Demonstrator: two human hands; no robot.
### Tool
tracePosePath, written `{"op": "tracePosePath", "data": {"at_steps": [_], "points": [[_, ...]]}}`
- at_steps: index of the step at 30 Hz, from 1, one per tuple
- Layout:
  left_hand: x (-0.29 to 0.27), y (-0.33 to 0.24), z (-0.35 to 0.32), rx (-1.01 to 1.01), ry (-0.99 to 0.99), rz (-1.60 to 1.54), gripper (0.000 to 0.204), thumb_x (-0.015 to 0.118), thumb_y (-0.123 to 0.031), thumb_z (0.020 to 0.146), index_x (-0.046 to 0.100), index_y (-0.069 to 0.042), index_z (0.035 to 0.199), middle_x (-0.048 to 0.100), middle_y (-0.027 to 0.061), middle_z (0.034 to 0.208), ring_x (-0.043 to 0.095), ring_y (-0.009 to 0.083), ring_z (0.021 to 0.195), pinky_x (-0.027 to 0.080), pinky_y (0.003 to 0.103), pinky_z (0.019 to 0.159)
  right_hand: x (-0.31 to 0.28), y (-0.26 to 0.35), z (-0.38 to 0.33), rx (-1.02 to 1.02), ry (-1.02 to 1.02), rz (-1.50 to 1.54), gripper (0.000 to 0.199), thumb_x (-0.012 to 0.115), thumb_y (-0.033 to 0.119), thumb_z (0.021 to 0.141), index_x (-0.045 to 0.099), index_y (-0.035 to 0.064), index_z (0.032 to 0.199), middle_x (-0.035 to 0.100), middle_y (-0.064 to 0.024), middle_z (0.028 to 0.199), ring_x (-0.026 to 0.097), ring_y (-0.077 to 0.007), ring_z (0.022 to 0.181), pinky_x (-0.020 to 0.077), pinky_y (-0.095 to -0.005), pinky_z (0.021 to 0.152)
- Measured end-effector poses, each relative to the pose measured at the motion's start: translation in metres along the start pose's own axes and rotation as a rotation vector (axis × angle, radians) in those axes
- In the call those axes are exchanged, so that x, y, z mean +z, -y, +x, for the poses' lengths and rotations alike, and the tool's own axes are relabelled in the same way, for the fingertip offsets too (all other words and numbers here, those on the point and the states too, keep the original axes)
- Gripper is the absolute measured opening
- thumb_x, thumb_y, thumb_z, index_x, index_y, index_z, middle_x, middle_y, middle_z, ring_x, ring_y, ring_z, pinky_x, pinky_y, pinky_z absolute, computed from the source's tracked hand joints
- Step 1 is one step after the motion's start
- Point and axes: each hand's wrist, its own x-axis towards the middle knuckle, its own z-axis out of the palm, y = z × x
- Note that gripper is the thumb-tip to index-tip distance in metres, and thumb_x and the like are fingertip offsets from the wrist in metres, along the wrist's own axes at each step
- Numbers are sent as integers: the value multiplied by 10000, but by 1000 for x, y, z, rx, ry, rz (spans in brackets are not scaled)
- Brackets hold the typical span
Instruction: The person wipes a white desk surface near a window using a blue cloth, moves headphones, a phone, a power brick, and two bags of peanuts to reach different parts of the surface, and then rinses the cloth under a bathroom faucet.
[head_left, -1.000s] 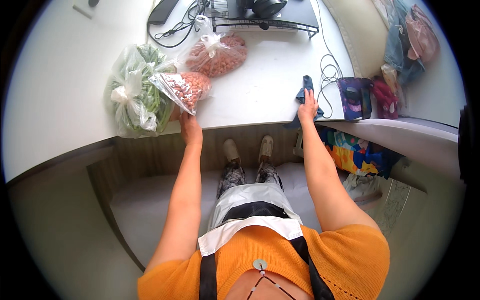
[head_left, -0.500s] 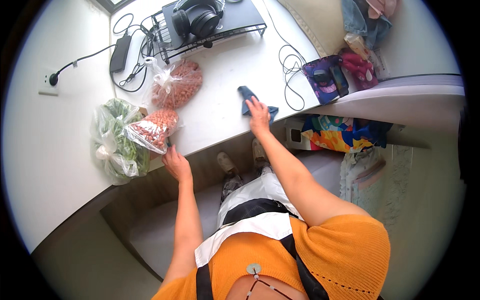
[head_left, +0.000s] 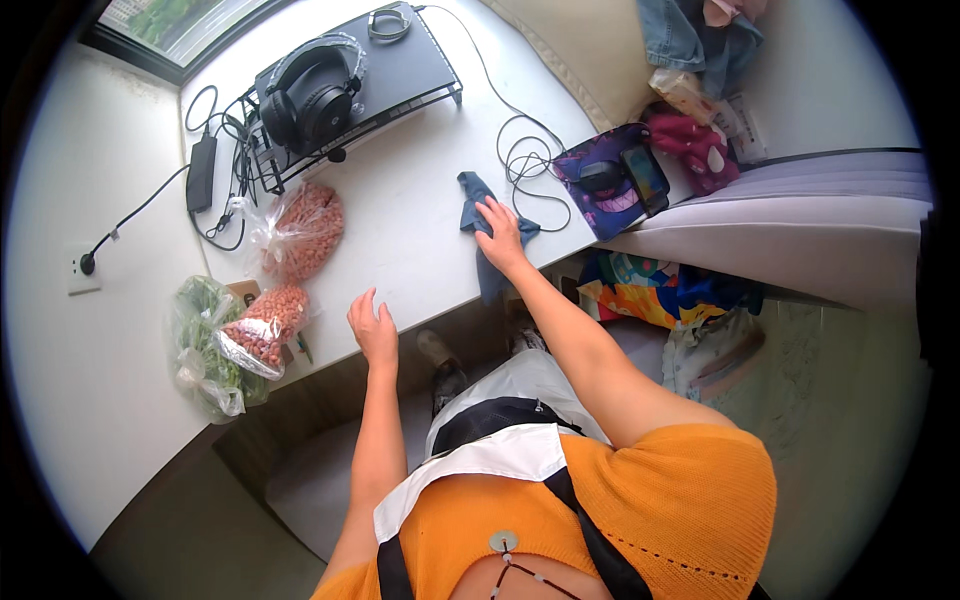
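Note:
On the white desk, near its front edge, my right hand presses down on a dark blue cloth and grips it under the fingers. One end of the cloth hangs toward the desk edge. My left hand hovers by the front edge with its fingers apart and nothing in it. To its left lies a clear bag of reddish-brown peanuts, with a second knotted bag of peanuts behind. A bag of green vegetables rests beside them at the far left.
A black stand carries headphones at the back. A charger brick and tangled cables lie left of it. On the right are a purple mouse pad with a phone, a thin cable and a magenta plush item.
My left hand has moved right, away from the peanut bag, and its fingers have spread. My right hand has shifted the cloth slightly over the desk. The whole view has turned somewhat.

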Motion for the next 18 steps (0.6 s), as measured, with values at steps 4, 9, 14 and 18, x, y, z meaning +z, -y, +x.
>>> {"op": "tracePosePath", "data": {"at_steps": [4, 9, 14, 18], "points": [[45, -50, 30, -40, 20, -54, 318, 617, -61, 789, 614, -52, 1108, 601, 126, 1096, 539, 295, 1047, 428, 375, 918, -64, -5, 17, 41, -140, 153, 253, 564, 49, 803, 639, 95, 1041, 631, -99, 1026, 603, -268, 951, 481, -345, 820], [84, -112, 54, -64, 84, -177, 305, 618, -69, 789, 625, -44, 1092, 614, 130, 1067, 575, 274, 1023, 448, 366, 898, -134, -10, 73, -32, -136, 88, 273, 622, 24, 762, 608, 106, 1021, 587, -75, 980, 601, -248, 829, 485, -351, 731], [104, -151, 56, -39, 133, -159, 315, 625, -76, 780, 624, -55, 1094, 611, 123, 1078, 572, 283, 1014, 446, 364, 897, -154, -24, 133, -183, 206, -268, 399, 725, 117, 681, 610, 128, 1063, 570, -61, 1098, 518, -282, 1064, 464, -382, 887], [114, -164, 55, -23, 145, -175, 303, 628, -65, 771, 630, -50, 1075, 617, 116, 1043, 576, 285, 981, 449, 361, 883, -153, -15, 155, -259, 417, -315, 527, 778, 268, 667, 610, 166, 1156, 579, -34, 1181, 510, -271, 1099, 443, -381, 940]]}}
